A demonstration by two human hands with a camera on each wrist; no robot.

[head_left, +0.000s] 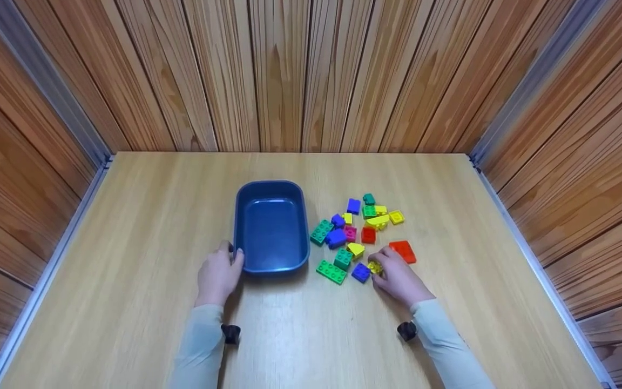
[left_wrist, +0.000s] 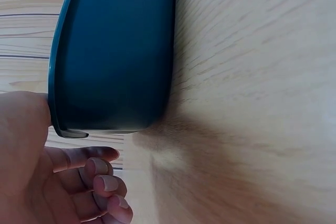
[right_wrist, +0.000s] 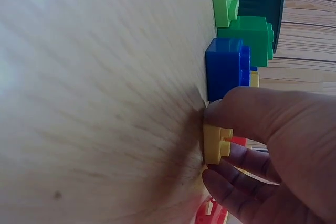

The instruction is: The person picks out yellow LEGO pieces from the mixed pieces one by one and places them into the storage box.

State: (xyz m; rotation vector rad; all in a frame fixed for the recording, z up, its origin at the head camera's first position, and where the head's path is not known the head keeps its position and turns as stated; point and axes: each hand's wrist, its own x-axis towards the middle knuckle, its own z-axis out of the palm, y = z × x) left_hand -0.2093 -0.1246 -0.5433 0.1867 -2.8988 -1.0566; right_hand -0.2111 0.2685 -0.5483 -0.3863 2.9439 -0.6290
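Note:
A dark blue rectangular tub (head_left: 272,272) stands on the table, its inside bare. My left hand (head_left: 220,276) holds the tub's near left side, the thumb over the rim; in the left wrist view the other fingers (left_wrist: 107,183) curl beside the wall. To the right, my right hand (head_left: 398,278) has thumb and fingers around a small yellow toy brick (right_wrist: 212,144), which still stands on the table. A blue brick (head_left: 360,273) sits just left of those fingertips. Beyond the right hand lies a flat red piece (head_left: 403,252).
Right of the tub, loose bricks lie scattered: green (head_left: 331,272), darker green (head_left: 343,259), purple-blue (head_left: 336,238), pink (head_left: 350,233), red (head_left: 368,235) and several yellow ones, including a curved piece (head_left: 377,222). Wood-panelled walls (head_left: 289,75) enclose the table (head_left: 154,227) at the back and sides.

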